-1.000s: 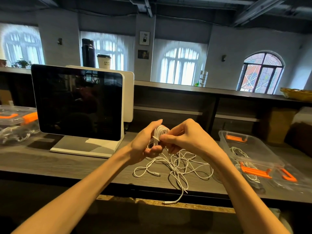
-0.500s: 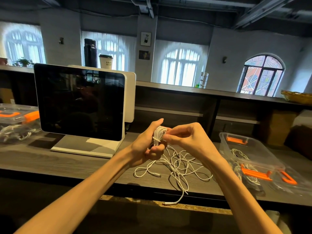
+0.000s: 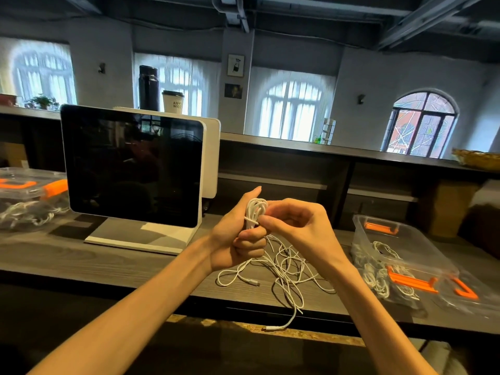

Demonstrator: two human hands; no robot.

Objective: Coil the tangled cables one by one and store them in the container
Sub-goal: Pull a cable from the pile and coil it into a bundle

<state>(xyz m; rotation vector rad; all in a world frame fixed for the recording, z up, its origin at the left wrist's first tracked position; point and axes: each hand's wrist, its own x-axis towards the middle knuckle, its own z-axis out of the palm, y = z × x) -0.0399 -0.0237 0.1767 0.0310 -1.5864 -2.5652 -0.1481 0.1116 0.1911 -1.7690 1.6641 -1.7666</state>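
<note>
My left hand (image 3: 238, 239) grips a coiled white cable (image 3: 254, 212) upright above the dark wooden counter, its fingers curled round the lower part of the coil. My right hand (image 3: 297, 223) pinches a strand of that cable crossing the coil's middle. Below both hands a tangle of loose white cables (image 3: 286, 269) lies on the counter, one plug end hanging over the front edge. To the right stands a clear plastic container (image 3: 400, 239) with orange latches, holding coiled white cables.
A white-framed monitor (image 3: 132, 169) with a dark screen stands left of my hands. Another clear container (image 3: 27, 196) with cables sits at the far left. The right container's lid (image 3: 468, 290) lies in front of it. A raised shelf runs behind the counter (image 3: 108, 255).
My right hand has shifted slightly right and lower along the coil, drawing a strand across it. My left hand keeps its grip on the coil.
</note>
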